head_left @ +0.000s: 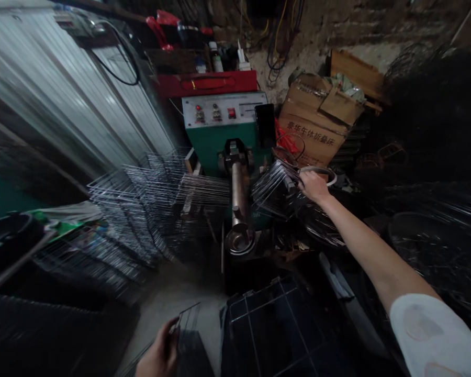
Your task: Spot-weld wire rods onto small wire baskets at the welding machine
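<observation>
I log left hand (159, 352) pinching thin grey wire frame (190, 309), right hand (315, 186) (grip unclear) at bent silvery wires (277, 177), overlap risking snags.

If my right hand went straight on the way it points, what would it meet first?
Most likely the bundle of bent wires, just up and left of your right hand. Your fingertips look close to its end, perhaps touching, but depth is unclear here.
</observation>
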Tool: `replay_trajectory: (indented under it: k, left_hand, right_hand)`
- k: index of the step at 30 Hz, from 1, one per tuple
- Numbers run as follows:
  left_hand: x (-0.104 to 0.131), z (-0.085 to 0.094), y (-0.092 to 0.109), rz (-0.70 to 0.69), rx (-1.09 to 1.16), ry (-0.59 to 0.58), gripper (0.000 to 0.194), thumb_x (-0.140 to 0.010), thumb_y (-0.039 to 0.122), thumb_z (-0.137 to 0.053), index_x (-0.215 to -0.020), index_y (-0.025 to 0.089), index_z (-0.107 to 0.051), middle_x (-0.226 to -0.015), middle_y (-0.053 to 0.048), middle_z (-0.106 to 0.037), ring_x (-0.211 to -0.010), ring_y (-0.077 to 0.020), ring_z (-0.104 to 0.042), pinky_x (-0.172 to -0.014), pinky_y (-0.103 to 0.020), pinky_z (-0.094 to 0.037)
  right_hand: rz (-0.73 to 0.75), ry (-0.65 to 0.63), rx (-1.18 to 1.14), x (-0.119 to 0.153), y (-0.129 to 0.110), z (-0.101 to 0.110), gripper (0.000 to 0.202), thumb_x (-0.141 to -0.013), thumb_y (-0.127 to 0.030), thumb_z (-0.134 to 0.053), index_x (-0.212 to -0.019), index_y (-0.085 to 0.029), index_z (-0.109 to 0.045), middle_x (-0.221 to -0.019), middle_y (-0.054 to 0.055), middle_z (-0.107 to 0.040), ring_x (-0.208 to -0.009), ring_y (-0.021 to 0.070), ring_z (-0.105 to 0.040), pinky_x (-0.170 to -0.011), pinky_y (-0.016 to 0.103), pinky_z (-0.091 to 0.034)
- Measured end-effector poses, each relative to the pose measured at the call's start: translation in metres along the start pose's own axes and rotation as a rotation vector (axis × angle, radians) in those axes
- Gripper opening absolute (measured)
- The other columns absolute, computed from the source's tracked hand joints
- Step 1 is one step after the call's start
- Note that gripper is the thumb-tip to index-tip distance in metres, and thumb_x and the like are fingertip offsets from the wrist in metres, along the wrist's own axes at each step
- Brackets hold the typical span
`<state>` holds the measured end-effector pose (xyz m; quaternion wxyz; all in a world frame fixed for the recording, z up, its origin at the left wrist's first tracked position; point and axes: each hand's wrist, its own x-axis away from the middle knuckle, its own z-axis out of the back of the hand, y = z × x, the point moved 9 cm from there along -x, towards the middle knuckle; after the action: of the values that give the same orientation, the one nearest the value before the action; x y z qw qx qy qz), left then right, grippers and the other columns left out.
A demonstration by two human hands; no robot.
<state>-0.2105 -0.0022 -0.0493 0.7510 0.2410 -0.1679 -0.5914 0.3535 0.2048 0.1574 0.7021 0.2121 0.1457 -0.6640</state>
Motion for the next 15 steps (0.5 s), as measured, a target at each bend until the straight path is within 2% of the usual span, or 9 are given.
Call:
replay_trajectory:
  k: [2,5,8,12,15]
  left_hand:
    - [0.014,-0.007,-0.007,0.055,0.052,-0.014,0.044,-0.079,0.052,-0.049,-0.111,0.026,-0.064,-0.08,-0.005,-0.077,-0.078,-0.0281,-0.075,-0.062,-0.029,-0.055]
    - [0.033,-0.017,0.008,0.058,0.167,-0.054,0.052,-0.081,0.055,-0.051,-0.123,0.026,-0.058,-0.084,-0.005,-0.077,-0.083,-0.0287,-0.075,-0.067,-0.032,-0.057]
    - [0.051,-0.03,0.04,0.019,0.322,-0.16,0.061,-0.081,0.061,-0.053,-0.13,0.024,-0.056,-0.094,-0.007,-0.076,-0.095,-0.0279,-0.074,-0.078,-0.034,-0.058]
    - [0.078,-0.05,0.091,-0.085,0.508,-0.342,0.06,-0.086,0.062,-0.052,-0.132,0.023,-0.059,-0.109,-0.008,-0.074,-0.105,-0.027,-0.07,-0.089,-0.036,-0.057]
    - [0.092,-0.061,0.113,-0.154,0.544,-0.394,0.061,-0.084,0.06,-0.06,-0.132,0.023,-0.06,-0.121,-0.009,-0.07,-0.113,-0.0295,-0.066,-0.096,-0.039,-0.055]
  right_hand:
    - [0.016,0.014,-0.006,0.0,0.0,0.008,0.029,-0.095,-0.023,-0.043,-0.117,-0.011,-0.057,-0.117,0.018,-0.064,-0.11,0.0297,-0.052,-0.089,0.036,-0.041]
    - [0.056,0.018,-0.014,0.0,-0.002,0.017,0.03,-0.095,-0.021,-0.042,-0.119,-0.01,-0.056,-0.118,0.02,-0.063,-0.111,0.0299,-0.053,-0.091,0.037,-0.041]
    - [0.105,0.003,-0.021,0.003,-0.006,0.023,0.029,-0.094,-0.018,-0.042,-0.117,-0.009,-0.057,-0.116,0.02,-0.064,-0.109,0.0299,-0.053,-0.09,0.037,-0.041]
    - [0.163,-0.003,-0.032,0.012,-0.019,0.032,0.026,-0.094,-0.015,-0.042,-0.112,-0.009,-0.059,-0.114,0.019,-0.063,-0.107,0.0299,-0.052,-0.089,0.037,-0.04]
    - [0.206,0.005,-0.041,0.024,-0.036,0.04,0.024,-0.096,-0.017,-0.04,-0.109,-0.011,-0.06,-0.109,0.018,-0.063,-0.105,0.0296,-0.051,-0.088,0.036,-0.039]
